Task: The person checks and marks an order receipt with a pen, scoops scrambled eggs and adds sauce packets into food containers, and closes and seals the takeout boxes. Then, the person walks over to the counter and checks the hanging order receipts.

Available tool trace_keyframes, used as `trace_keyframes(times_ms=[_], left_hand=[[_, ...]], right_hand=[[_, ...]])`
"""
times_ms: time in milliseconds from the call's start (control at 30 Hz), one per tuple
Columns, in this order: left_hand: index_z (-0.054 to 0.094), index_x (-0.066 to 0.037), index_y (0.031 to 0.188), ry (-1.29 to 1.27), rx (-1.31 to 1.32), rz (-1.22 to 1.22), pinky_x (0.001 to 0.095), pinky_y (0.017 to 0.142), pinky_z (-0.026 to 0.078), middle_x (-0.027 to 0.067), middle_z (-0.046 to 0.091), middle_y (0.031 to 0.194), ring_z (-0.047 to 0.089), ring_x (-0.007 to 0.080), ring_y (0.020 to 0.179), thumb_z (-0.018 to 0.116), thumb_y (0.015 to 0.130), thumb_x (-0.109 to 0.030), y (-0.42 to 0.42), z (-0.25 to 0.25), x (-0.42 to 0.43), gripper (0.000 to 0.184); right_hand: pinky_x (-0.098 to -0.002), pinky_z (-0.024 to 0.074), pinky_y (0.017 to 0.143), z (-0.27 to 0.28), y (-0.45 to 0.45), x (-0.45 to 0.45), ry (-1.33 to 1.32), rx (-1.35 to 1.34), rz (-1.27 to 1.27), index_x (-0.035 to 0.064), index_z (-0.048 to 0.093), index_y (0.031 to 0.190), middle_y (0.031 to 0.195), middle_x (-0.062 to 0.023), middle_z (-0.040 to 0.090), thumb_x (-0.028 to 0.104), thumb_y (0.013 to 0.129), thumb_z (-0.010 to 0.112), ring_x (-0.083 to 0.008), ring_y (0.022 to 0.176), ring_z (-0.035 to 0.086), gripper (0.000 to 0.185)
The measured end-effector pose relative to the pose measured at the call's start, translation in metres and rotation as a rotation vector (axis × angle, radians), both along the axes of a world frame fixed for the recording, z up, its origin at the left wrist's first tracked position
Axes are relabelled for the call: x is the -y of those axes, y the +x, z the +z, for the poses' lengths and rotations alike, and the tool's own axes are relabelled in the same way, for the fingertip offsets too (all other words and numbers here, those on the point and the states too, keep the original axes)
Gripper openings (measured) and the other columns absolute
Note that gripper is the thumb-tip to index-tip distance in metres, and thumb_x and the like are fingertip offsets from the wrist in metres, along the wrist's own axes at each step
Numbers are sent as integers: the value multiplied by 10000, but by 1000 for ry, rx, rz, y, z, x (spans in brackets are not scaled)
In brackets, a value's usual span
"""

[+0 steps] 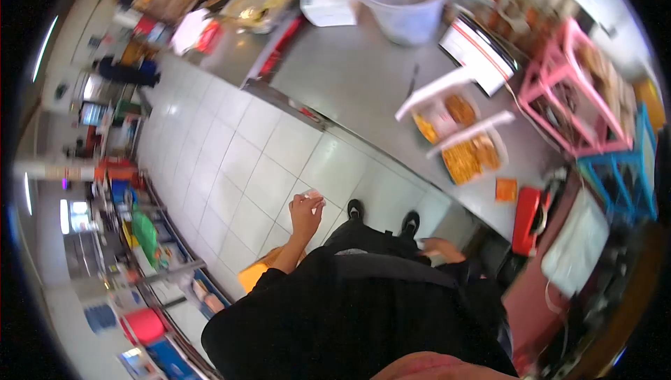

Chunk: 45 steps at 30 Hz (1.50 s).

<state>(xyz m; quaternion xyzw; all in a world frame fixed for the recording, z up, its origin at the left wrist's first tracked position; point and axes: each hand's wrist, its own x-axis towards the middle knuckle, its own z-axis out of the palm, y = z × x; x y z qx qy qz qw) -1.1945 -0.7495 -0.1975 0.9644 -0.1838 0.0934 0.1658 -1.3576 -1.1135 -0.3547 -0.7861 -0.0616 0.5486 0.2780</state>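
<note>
Already, boxes [472, 134] at upper right hold food [463, 163], unclosed; mid-frame, the left hand [305, 212] pinches a packet [312, 193], fingers curled; the right hand's [442, 248] grip is unclear.

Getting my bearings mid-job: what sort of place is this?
Probably a takeaway kitchen or food shop: open boxes of food on a grey counter, with a lit screen nearby.

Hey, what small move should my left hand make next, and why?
Probably bring the left hand toward the counter: its fingers hold a small pinkish item away from it, above the floor, while two food boxes stand open there.
</note>
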Motion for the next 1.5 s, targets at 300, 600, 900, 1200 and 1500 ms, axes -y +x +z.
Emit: trace_keyframes(times_ms=[300,600,900,1200,1500], left_hand=[[668,-63,947,-156,-133,652,378,721,509,147,658,940,631,320,865,606,837,-151,25,-20,-115,154],[642,-33,1085,-297,-168,965,387,872,472,198,632,1046,596,351,991,608,807,-163,71,-16,-247,308],[627,15,1084,-318,-147,1308,383,921,448,193,616,1100,571,343,1044,619,779,-102,24,-32,-242,327],[623,-48,1083,-390,-22,1730,399,914,460,162,609,1124,564,335,1057,596,791,-157,1,-18,-179,313],[589,-98,1173,-509,-18,2319,412,901,475,173,575,1194,573,349,1049,605,771,-211,-126,-22,-178,418]], right_hand=[[-372,491,697,90,388,-232,749,398,-167,96,466,1280,1048,-132,636,353,805,654,-226,850,611,572],[-358,482,534,168,781,-324,700,530,-1444,47,493,978,769,-85,484,406,687,743,-203,656,524,525],[-499,513,780,116,891,-303,606,185,-1515,5,592,941,1037,-141,528,148,685,692,-298,917,539,310],[-402,490,753,118,879,-311,948,612,-969,60,598,1027,922,-68,584,237,824,604,-237,831,566,270],[-334,453,659,115,778,-537,712,508,-698,55,586,986,829,-32,541,178,799,570,-172,743,523,224]])
